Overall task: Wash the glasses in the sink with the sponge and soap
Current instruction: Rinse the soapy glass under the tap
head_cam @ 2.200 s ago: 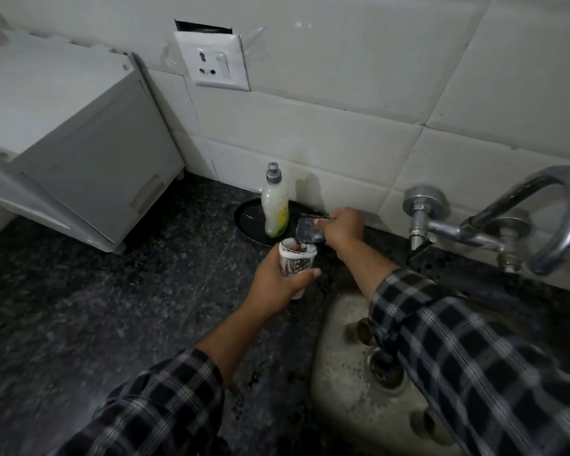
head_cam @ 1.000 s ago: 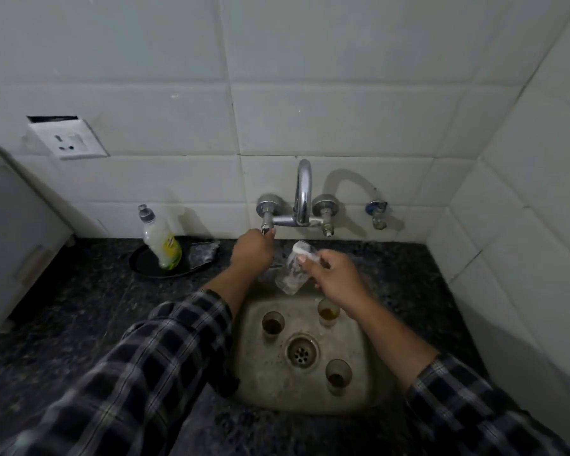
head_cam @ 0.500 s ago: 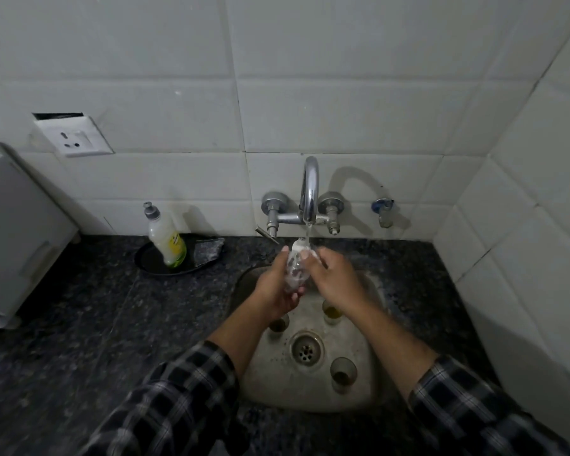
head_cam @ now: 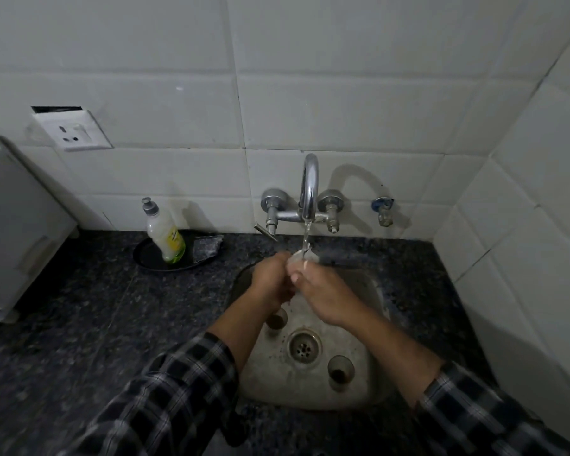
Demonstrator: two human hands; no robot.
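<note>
Water runs from the chrome tap [head_cam: 310, 185] onto a small clear glass [head_cam: 299, 258]. My left hand [head_cam: 272, 283] and my right hand [head_cam: 323, 296] both grip that glass over the steel sink [head_cam: 369, 383]; most of it is hidden between my fingers. Two more glasses stand in the basin, one [head_cam: 340, 371] right of the drain [head_cam: 304, 348], another [head_cam: 277, 319] partly under my left wrist. The soap bottle [head_cam: 166, 236] and the grey sponge [head_cam: 206, 247] sit on a black dish [head_cam: 145, 258] left of the tap.
A dark speckled stone counter [head_cam: 79, 324] surrounds the sink. A white appliance [head_cam: 17, 232] stands at the far left under a wall socket [head_cam: 73, 133]. White tiled walls close the back and the right side. A small blue-handled valve [head_cam: 383, 210] is right of the tap.
The sponge was put back on the dish, my left hand opened the tap and then joined my right hand on the glass. Both hands now hold it slightly higher under the running water.
</note>
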